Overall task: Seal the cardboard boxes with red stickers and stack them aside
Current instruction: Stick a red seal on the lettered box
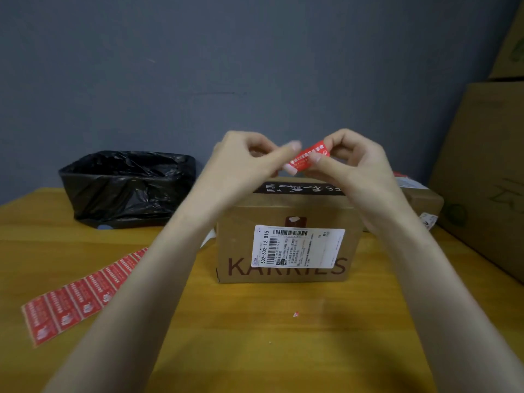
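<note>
Fingers (295, 145) pinching: left hand (241, 157) and right hand (357, 160) each nip an end of the sticker (307, 155) over the box (283, 276). Thin, limp, tacky, I'd judge; hold its edges.

Matt brown cardboard box (286, 245) with white paper label (299, 246), glossy red paper sticker (309, 157), crinkled shiny black plastic bag (127, 185), smooth yellowish wood-grain table (283, 336), matt grey wall (226, 66)

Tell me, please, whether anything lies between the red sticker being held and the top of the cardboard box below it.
Nothing visible does. The left hand and right hand pinch the red rectangular paper sticker above the brown cardboard box; the box's top shows bare, though the hands hide part.
</note>
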Available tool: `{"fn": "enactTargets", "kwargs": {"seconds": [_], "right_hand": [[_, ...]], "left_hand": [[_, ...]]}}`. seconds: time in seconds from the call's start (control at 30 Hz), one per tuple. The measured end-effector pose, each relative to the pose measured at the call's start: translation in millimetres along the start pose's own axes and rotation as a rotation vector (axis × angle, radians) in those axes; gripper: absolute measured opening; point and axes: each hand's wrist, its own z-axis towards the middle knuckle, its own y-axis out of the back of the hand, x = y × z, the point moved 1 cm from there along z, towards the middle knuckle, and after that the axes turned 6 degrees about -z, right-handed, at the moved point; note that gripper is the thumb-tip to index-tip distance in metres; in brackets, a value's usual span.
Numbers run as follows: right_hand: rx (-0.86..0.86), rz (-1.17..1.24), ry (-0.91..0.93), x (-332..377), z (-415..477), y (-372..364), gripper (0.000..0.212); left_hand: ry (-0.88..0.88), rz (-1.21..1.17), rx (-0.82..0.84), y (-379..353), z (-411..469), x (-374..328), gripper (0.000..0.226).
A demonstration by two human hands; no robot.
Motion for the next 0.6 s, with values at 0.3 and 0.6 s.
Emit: {"fn": "enactTargets", "kwargs": {"seconds": [0.3, 0.6], "right_hand": [[-0.139, 0.19, -0.109, -1, -1, -2, 0.013], [-0.188, 0.283, -0.178, -6, -2, -13, 0.022]], "left_hand": [[-0.022, -0.01, 0.025, 1, -2, -1, 0.013], [-0.181, 0.047, -0.019, -11, -5, 3, 0.007]]}}
